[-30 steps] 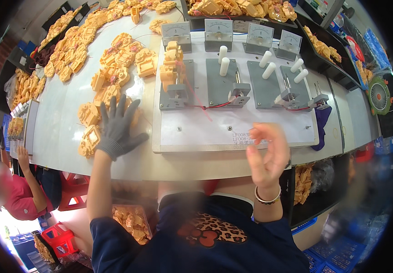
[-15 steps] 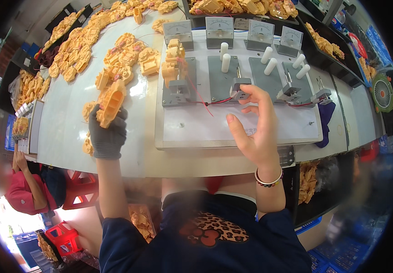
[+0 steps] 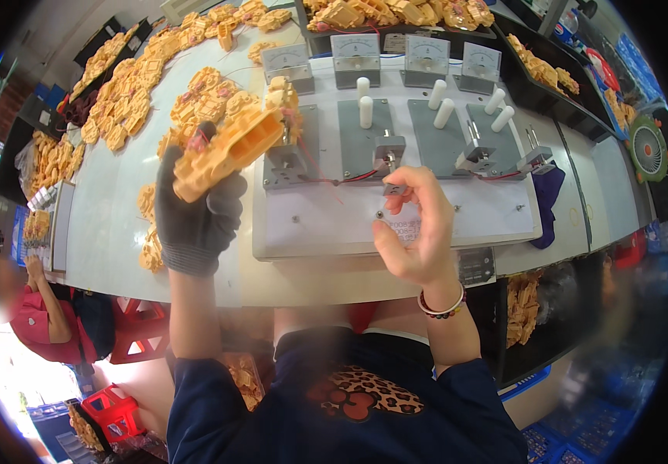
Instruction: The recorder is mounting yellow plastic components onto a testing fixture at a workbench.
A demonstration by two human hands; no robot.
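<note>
My left hand (image 3: pixel 197 220), in a dark grey knitted glove, is wrapped round a yellow-orange plastic housing (image 3: pixel 233 151), raised over the table beside the test board. My bare right hand (image 3: pixel 425 232) has its fingers hooked on a small grey block (image 3: pixel 394 189) at the front of the second station, with the thumb held apart. That station's grey plate (image 3: pixel 365 127) bears two white pegs (image 3: pixel 365 112) and no housing. Another yellow-orange housing (image 3: pixel 281 99) sits in the leftmost station, partly hidden by the held one. Red and black wires (image 3: pixel 357 177) run between the clamps.
Analogue meters (image 3: pixel 357 60) line the back of the white board (image 3: pixel 318 240). Piles of similar housings (image 3: pixel 125 89) cover the table's left. Black trays (image 3: pixel 566 100) stand behind and at right, near a purple cloth (image 3: pixel 547 205) and a small fan (image 3: pixel 649 151). A seated person (image 3: pixel 51 317) works at far left.
My left hand has lifted and tilted its housing rightward, toward the leftmost station. My right hand has drawn the small grey block toward me, away from the pegs. The view has shifted slightly.
</note>
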